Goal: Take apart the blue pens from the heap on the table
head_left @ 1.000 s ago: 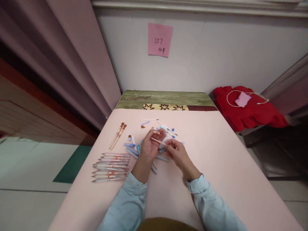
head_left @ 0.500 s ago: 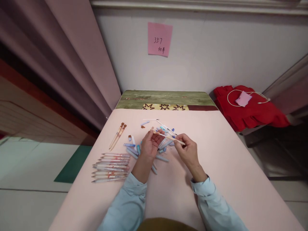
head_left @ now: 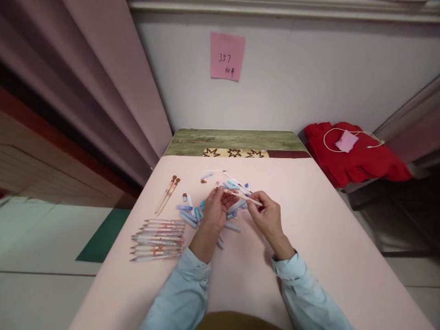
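Between my two hands lies a cream pen (head_left: 242,196), held slantwise over the pile. My left hand (head_left: 216,206) pinches its patterned upper end between thumb and fingers, palm turned up. My right hand (head_left: 268,215) grips the plain tapered lower end. Below and around my left hand lie loose pen parts: blue barrels (head_left: 188,217), white refills (head_left: 191,205) and a small cap with a brown top (head_left: 184,197). Some of these parts are hidden behind my hands.
Several assembled pens (head_left: 158,240) lie in a row at the left. Behind them rest two cream pens with brown tops (head_left: 167,195). A thin refill (head_left: 215,171) lies at the back. A red cloth (head_left: 360,160) with a white cable sits right of the table (head_left: 326,229).
The white refill that showed between the two cream pen parts is now mostly covered. The parts have come closer together, while both hands stay in nearly the same place.
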A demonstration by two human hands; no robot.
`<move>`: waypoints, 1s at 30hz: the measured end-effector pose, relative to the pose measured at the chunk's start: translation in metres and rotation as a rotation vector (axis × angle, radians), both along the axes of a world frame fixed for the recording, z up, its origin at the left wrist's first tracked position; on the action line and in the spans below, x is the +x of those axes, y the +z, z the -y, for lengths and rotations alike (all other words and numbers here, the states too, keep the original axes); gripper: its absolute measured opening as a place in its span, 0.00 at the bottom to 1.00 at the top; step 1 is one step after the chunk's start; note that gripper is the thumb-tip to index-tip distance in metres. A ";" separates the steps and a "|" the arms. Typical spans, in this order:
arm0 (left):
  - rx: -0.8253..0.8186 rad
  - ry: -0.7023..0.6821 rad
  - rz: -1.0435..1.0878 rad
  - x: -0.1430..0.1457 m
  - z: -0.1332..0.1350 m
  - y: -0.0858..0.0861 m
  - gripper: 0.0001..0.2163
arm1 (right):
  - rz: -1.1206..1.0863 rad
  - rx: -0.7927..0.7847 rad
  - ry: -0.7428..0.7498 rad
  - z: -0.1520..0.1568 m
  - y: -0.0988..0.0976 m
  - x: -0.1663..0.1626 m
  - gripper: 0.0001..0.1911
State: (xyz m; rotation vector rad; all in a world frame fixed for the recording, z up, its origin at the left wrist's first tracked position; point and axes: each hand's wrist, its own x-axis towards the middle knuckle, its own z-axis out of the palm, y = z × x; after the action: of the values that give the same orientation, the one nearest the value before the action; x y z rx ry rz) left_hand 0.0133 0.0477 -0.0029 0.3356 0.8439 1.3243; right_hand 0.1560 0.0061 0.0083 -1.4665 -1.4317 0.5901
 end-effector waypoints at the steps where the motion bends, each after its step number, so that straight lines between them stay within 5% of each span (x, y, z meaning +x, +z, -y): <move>1: 0.001 0.011 -0.003 0.000 0.000 0.000 0.11 | 0.001 0.000 0.003 0.000 0.000 0.000 0.02; 20: 0.040 0.031 -0.111 0.004 0.000 -0.007 0.18 | -0.043 -0.063 0.024 -0.004 -0.015 -0.002 0.14; 30: 0.058 0.044 -0.111 0.005 0.001 -0.005 0.19 | -0.017 -0.086 0.018 -0.002 -0.015 -0.007 0.08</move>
State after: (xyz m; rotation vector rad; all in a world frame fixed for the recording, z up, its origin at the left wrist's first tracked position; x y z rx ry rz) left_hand 0.0187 0.0463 -0.0079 0.4417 0.9116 1.3824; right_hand 0.1493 0.0081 -0.0071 -1.5139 -1.4229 0.6804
